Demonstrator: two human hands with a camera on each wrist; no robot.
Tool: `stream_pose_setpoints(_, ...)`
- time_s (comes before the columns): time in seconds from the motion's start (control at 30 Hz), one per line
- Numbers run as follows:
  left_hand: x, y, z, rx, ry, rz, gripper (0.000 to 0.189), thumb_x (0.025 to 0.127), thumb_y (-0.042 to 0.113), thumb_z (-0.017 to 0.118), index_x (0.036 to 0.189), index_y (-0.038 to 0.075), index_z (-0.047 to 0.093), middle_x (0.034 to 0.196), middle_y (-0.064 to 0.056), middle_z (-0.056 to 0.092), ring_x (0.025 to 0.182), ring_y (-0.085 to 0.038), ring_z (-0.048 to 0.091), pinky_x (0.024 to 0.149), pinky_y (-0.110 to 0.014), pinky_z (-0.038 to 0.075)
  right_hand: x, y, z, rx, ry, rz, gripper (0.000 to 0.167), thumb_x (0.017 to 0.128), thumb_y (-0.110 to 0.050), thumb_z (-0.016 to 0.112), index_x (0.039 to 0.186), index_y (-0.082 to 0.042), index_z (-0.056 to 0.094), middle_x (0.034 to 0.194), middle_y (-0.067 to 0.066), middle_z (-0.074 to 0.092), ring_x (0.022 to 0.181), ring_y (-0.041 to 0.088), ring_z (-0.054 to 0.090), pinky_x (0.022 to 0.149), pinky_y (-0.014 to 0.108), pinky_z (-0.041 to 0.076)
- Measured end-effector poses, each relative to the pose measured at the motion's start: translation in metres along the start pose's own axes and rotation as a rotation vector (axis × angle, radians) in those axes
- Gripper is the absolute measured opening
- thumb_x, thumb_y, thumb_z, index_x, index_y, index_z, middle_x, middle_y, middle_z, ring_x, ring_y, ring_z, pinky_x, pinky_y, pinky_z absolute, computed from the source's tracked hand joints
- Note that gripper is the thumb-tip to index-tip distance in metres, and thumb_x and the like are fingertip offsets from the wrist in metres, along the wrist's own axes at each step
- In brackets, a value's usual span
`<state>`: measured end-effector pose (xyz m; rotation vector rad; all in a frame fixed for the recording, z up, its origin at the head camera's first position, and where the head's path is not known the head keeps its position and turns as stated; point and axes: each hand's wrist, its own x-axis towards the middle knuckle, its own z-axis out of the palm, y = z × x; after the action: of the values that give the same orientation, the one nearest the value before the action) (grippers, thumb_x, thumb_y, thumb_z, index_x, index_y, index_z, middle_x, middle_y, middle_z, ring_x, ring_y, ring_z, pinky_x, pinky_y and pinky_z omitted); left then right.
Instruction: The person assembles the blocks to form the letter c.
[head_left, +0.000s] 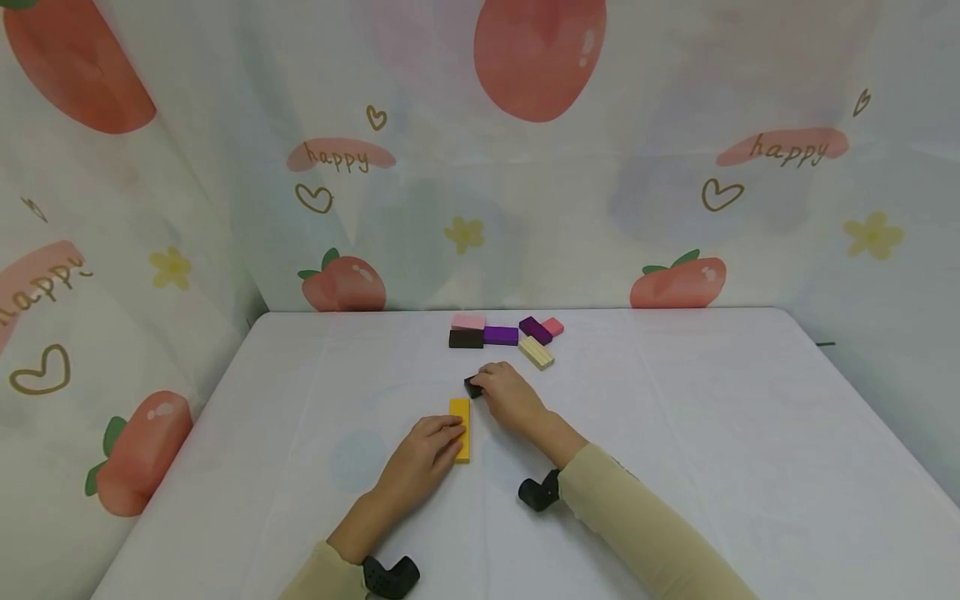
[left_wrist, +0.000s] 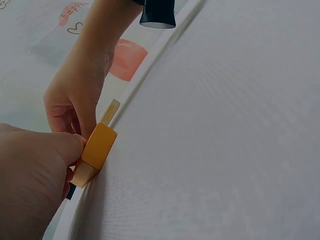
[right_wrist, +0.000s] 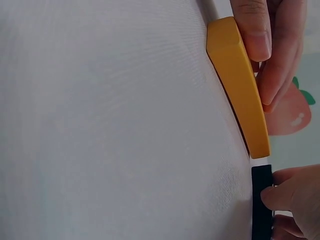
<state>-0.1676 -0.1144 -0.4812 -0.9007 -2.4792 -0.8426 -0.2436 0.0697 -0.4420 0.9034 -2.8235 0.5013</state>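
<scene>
A long yellow block (head_left: pixel 464 450) lies lengthwise on the white table. My left hand (head_left: pixel 417 454) rests on it from the left, fingertips on its upper side; the left wrist view shows the thumb touching the same yellow block (left_wrist: pixel 100 146). Just beyond its far end, my right hand (head_left: pixel 513 404) pinches a black block (head_left: pixel 471 388) between thumb and fingers. The right wrist view has this black block (right_wrist: pixel 260 195) at lower right, a small gap from the yellow block (right_wrist: pixel 237 85). Part of the black block is hidden by the fingers.
At the back of the table lie a pink block (head_left: pixel 468 322), a dark brown block (head_left: pixel 466 339), a purple block (head_left: pixel 501 336), another purple block (head_left: pixel 535 330), a coral block (head_left: pixel 554 326) and a cream block (head_left: pixel 536 353). A patterned curtain (head_left: pixel 540 208) hangs behind.
</scene>
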Motion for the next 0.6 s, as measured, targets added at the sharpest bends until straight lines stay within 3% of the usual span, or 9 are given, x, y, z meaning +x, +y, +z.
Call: stream_pose_setpoints(0.6, 0.0000, -0.0004, 0.0003, 0.001, 0.025, 0.024, 0.024, 0.084, 0.008, 0.066, 0.107, 0.001, 0.067, 0.112, -0.007, 0.059, 0.106, -0.020, 0.052, 0.088, -0.032, 0.046, -0.0005, 0.0012, 0.0037, 0.026, 0.059, -0.053, 0.021, 0.083, 0.007, 0.060, 0.100, -0.002, 0.066, 0.104, 0.012, 0.060, 0.100, 0.027, 0.054, 0.093, 0.035, 0.043)
